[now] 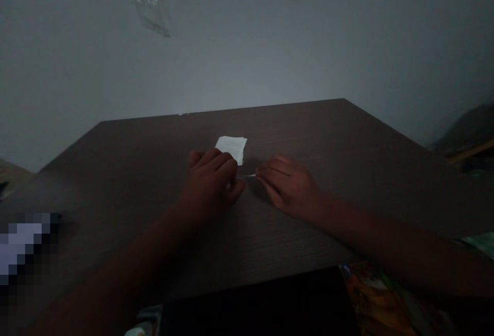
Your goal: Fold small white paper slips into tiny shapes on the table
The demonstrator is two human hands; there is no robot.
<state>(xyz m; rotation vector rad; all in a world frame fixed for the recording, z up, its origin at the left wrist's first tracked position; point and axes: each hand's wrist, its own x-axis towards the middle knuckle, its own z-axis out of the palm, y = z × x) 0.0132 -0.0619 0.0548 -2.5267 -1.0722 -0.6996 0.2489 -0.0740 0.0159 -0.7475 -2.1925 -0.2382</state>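
Between my two hands stretches a thin white strip (247, 175), seen nearly edge-on; it looks like paper, but the dim light hides its exact kind. My right hand (287, 184) pinches its right end between thumb and fingers. Curled around the other end is my left hand (212, 179), whose fingertips are partly hidden. Just behind the left hand lies a small stack of white paper pieces (232, 146) with faint lines of print. Its lower left corner is covered by the left hand's knuckles.
The dark wooden table (154, 145) reaches back to a pale wall (250, 53). A blurred-out, screen-like object (23, 246) lies at the left. At the near edge is a black flat object (258, 305), with colourful patterned cloth (382, 295) beside it.
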